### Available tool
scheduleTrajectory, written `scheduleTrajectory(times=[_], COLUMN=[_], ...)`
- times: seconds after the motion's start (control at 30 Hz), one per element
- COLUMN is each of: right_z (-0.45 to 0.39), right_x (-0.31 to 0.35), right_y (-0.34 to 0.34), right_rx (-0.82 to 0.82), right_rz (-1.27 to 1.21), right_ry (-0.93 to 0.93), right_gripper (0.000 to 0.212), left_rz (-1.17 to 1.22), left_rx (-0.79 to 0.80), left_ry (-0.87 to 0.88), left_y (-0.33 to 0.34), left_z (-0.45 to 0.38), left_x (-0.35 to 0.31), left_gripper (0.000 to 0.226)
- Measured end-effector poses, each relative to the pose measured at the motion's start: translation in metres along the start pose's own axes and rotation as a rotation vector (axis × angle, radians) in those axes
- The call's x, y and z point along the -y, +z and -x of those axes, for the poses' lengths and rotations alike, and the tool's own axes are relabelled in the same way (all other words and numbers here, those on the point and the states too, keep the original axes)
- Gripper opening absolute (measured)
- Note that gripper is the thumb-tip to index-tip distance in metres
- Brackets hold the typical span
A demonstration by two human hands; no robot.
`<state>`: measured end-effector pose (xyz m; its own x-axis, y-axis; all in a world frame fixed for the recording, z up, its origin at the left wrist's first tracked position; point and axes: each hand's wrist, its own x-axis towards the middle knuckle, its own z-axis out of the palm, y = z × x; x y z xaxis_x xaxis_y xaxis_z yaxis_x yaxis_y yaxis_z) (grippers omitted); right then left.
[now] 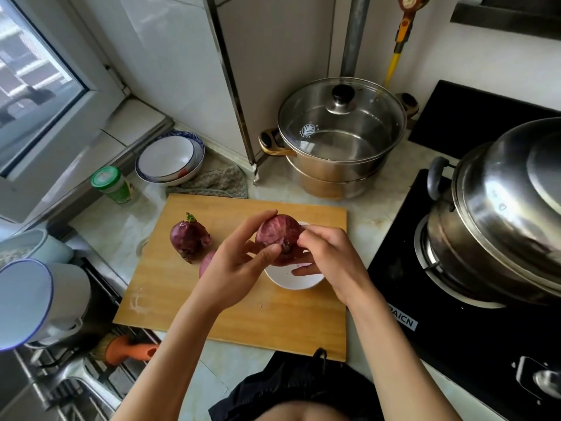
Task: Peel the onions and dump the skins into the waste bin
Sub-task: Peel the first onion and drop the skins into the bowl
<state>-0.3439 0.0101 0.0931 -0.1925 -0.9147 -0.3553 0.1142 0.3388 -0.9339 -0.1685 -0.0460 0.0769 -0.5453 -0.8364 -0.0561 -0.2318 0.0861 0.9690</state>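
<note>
A red onion [277,235] is held above a white bowl [291,279] on the wooden cutting board [230,305]. My left hand [239,262] grips the onion from the left, thumb near its root end. From the right, my right hand [331,256] pinches at the skin by the root. A second red onion [188,238] with a small green sprout lies on the board to the left. A third onion [206,262] shows only as a pink edge behind my left hand. No waste bin is in view.
A lidded steel steamer pot [340,138] stands behind the board. A black gas hob [455,284] with a large steel pot [501,214] is on the right. Stacked bowls [170,159], a green-capped jar [113,185] and a cloth [218,182] sit at the back left; the sink area lies at the left.
</note>
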Motion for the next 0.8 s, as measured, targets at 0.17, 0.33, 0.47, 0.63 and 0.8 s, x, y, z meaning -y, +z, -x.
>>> scheduleTrajectory(times=[0.17, 0.33, 0.47, 0.63, 0.8], right_z=[-0.005, -0.009, -0.007, -0.008, -0.010], right_x=[-0.004, -0.006, -0.009, -0.014, -0.025], right_y=[-0.002, -0.006, -0.008, -0.010, -0.012], right_rx=[-0.015, -0.013, -0.050, -0.041, -0.065], right_rz=[0.016, 0.056, 0.024, -0.024, 0.169], right_ry=[-0.011, -0.011, -0.029, -0.080, -0.288], right_gripper=[0.033, 0.030, 0.046, 0.035, 0.041], left_rz=[0.027, 0.038, 0.048, 0.076, 0.359], left_rx=[-0.003, 0.012, 0.014, -0.012, -0.074], left_ry=[-0.023, -0.041, -0.057, -0.121, -0.314], left_y=[0.000, 0.005, 0.007, 0.010, 0.011], left_z=[-0.001, -0.005, -0.010, -0.012, -0.015], left_x=[0.000, 0.003, 0.003, 0.000, -0.005], left_gripper=[0.052, 0.054, 0.051, 0.048, 0.036])
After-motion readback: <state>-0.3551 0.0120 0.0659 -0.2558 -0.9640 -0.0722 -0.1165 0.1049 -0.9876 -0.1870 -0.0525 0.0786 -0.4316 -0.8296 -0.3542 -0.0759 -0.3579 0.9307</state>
